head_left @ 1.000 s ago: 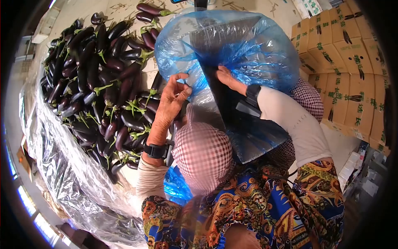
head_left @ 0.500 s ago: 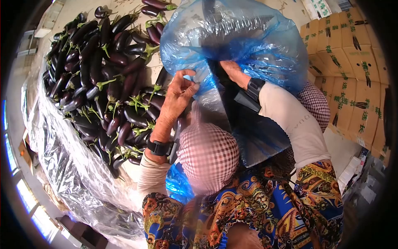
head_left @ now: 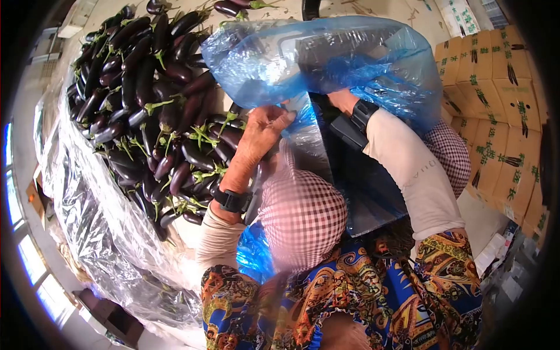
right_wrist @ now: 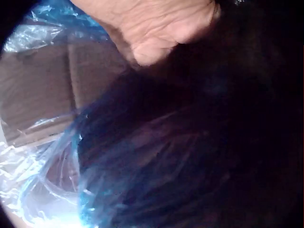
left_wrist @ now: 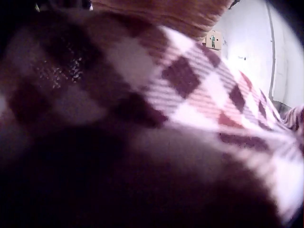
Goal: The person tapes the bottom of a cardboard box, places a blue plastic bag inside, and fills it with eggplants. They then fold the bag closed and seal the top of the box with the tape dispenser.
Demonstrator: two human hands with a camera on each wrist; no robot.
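Note:
A translucent blue plastic bag [head_left: 256, 64] spreads over a dark open box [head_left: 373, 201] in front of the person. My left hand [head_left: 259, 134] pinches the bag's near left edge between thumb and bent fingers. My right hand [head_left: 343, 100] reaches under the bag's gathered edge at the box, its fingers hidden there. In the right wrist view the heel of that right hand [right_wrist: 161, 28] shows above dark blue film and a brown cardboard panel [right_wrist: 38, 90]. Checked cloth [left_wrist: 185, 80] fills most of the left wrist view, hiding the left hand.
A large heap of eggplants [head_left: 157, 105] lies to the left, with clear plastic sheeting [head_left: 99, 233] along its outer side. Printed cartons [head_left: 490, 87] are stacked at the right. A checked hat [head_left: 303, 216] covers the near middle. More blue plastic [head_left: 254, 254] lies beside it.
The bag's puffed top has sunk and flattened, spreading left over some eggplants. My left hand has come up against its edge. My right hand has gone deeper under the film. The head view has shifted slightly.

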